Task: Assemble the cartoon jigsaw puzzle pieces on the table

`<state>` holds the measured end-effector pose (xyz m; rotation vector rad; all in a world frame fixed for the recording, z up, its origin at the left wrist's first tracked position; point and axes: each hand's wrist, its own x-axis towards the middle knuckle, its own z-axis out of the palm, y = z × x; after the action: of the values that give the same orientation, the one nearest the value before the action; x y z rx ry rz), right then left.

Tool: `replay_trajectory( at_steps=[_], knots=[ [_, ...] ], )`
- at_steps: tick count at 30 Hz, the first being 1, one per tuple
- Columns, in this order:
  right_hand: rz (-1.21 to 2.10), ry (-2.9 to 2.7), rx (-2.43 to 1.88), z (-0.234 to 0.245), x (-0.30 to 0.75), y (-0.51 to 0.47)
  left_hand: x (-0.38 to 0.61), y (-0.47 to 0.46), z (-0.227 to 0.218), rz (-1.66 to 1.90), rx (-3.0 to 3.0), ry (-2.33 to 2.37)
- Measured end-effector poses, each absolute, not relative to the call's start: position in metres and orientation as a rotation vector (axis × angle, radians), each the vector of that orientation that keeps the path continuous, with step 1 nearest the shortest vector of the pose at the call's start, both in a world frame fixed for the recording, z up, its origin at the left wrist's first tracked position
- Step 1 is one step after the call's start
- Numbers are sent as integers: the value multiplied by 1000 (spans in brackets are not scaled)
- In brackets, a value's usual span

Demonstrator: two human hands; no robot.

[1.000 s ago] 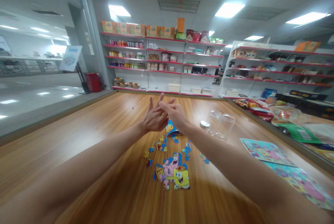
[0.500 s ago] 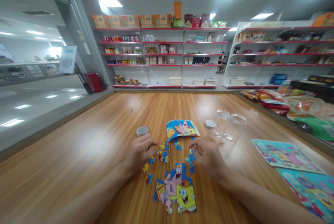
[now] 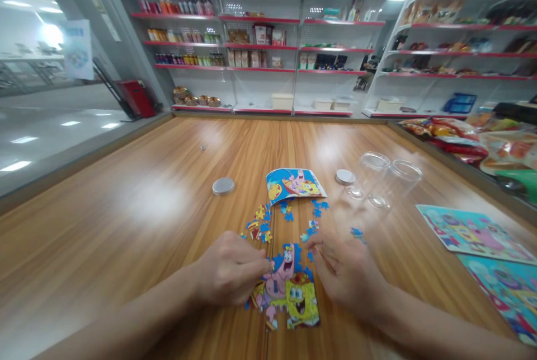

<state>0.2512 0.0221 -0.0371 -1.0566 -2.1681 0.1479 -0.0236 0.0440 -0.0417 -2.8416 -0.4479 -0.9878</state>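
Note:
A partly joined jigsaw puzzle of cartoon figures lies on the wooden table before me. My left hand is closed, its fingertips over the puzzle's upper left edge; what they pinch is hidden. To the right of the puzzle, my right hand is closed too, thumb and fingers together beside some blue jigsaw pieces. I cannot make out anything in them. Yellow and red loose pieces are spread beyond my left hand. Behind them stands a curved picture card with a matching scene.
Two clear jars stand at the right, near a silver lid. Another lid lies at the left. Two colourful picture sheets overlap at the right. Snack packets sit past the table's right edge, and stocked shelves behind.
My left hand has moved right and nearer to me, to the puzzle's edge. My right hand has come slightly closer as well. The camera has tilted down.

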Motion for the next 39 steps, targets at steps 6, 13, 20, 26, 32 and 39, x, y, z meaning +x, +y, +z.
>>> replay_trajectory(
  at_steps=[6,13,20,26,32,39],
  knots=[
    [-4,-2244,-1015,-37,285,3,-32,47,-37,-992,-2826,-356],
    [30,-2327,-1147,-33,288,28,-31,52,-23,-601,-3175,-411],
    [-159,-2442,-1509,-22,283,46,-27,63,-29,-665,-3302,-373],
    [-104,-2420,-1458,-26,287,44,-29,64,-31,-676,-3281,-378],
    [-143,-2297,-1486,-25,288,45,-19,55,-17,-691,-3083,-389],
    [-157,-2264,-1546,-24,288,44,-11,50,-12,-627,-3259,-261]
  ],
)
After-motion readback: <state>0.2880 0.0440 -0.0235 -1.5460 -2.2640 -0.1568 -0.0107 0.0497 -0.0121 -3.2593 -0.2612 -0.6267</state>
